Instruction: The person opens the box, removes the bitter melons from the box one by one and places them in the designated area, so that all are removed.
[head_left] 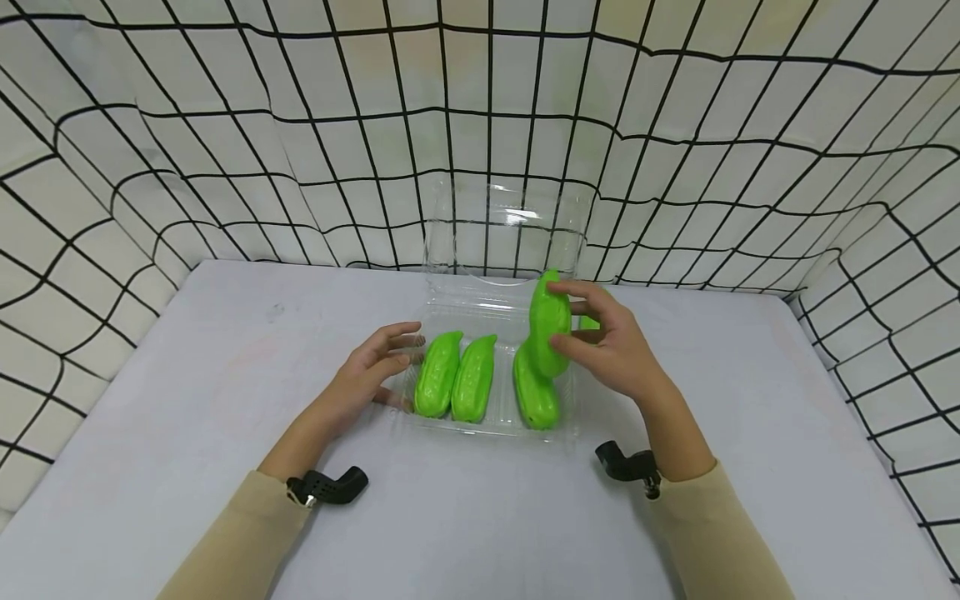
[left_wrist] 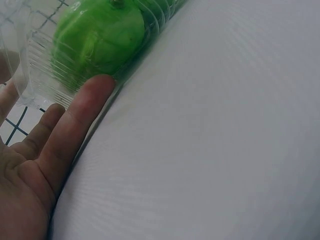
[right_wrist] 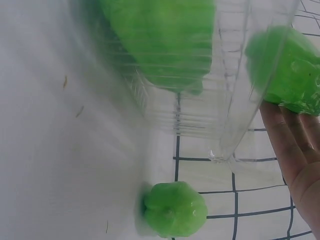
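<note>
A clear plastic clamshell box (head_left: 491, 432) lies with its lid (head_left: 517, 218) raised at the back. My right hand (head_left: 611, 342) pinches a green bitter melon (head_left: 550, 321) between thumb and fingers, above the box's right side. Below it, a partly covered bitter melon (head_left: 537, 396) lies in the box. Two more lie side by side at the left, a left one (head_left: 437, 375) and its neighbour (head_left: 474, 379). With fairly straight fingers, my left hand (head_left: 367, 371) touches the left wall of the box, also seen in the left wrist view.
Another bitter melon (right_wrist: 175, 210) lies on the table outside the box's right side, mostly behind my right hand in the head view. A white cloth (head_left: 300, 517) covers the table. Black-and-white gridded sheeting (head_left: 360, 142) rises behind and at both sides.
</note>
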